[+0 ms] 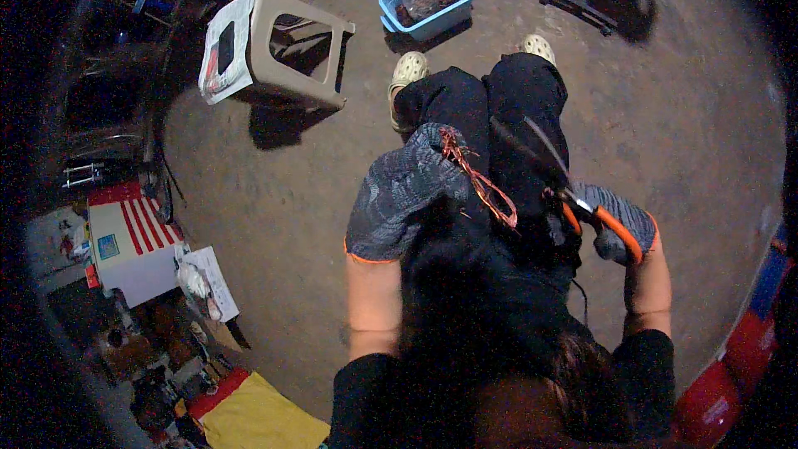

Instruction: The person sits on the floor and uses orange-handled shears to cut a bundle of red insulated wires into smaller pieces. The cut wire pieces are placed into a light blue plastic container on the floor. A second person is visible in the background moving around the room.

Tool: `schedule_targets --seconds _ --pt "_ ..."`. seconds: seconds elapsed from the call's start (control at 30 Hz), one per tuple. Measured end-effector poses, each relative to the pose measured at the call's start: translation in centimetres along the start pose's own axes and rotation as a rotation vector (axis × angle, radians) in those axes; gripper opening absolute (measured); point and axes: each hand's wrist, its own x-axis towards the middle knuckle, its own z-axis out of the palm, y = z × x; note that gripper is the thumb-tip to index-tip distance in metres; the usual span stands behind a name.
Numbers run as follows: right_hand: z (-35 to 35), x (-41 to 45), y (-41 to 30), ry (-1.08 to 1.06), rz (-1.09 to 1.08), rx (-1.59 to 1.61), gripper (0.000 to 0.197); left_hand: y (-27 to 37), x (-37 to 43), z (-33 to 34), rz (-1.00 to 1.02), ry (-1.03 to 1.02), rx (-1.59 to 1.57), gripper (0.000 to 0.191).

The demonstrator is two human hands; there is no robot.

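A grey knit glove with an orange cuff covers my left hand (414,184), which is closed around a looped bundle of copper wire (489,190). Loose strands stick out at the bundle's upper end, and its loop hangs free over my dark trousers. My right hand (614,218), in a matching glove, grips orange-handled shears (586,204). The two long blades point away from me and stand apart; one is blurred. A gap separates the blades from the wire. Parts of the right fingers are hidden behind the handles.
Beyond my feet, a light-blue plastic basin (430,28) holds copper-coloured scrap and something transparent. A beige plastic stool (299,56) bears a printed sheet (227,50). Left are a striped box (134,231) and clutter; a yellow item (265,415) lies lower left. Red containers (711,402) line the right edge.
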Motion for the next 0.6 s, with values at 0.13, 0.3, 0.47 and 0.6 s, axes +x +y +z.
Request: schedule_targets --seconds 0.13,0.3,0.47,0.6 --pt "-0.7 1.0 -0.6 -0.178 -0.068 0.058 0.061 -0.4 0.1 -0.8 0.613 -0.084 0.983 0.035" --pt "-1.2 1.3 -3.1 -0.203 0.178 0.152 0.058 -0.2 -0.5 -0.7 0.293 0.026 0.692 0.030" --pt "-1.3 1.8 -2.8 -0.285 0.210 0.147 0.054 0.6 -0.4 -0.6 0.527 -0.031 0.923 0.028" --pt "-1.2 2.0 -3.0 -0.251 0.263 0.349 0.053 1.9 -0.4 0.4 0.163 -0.085 0.422 0.020"
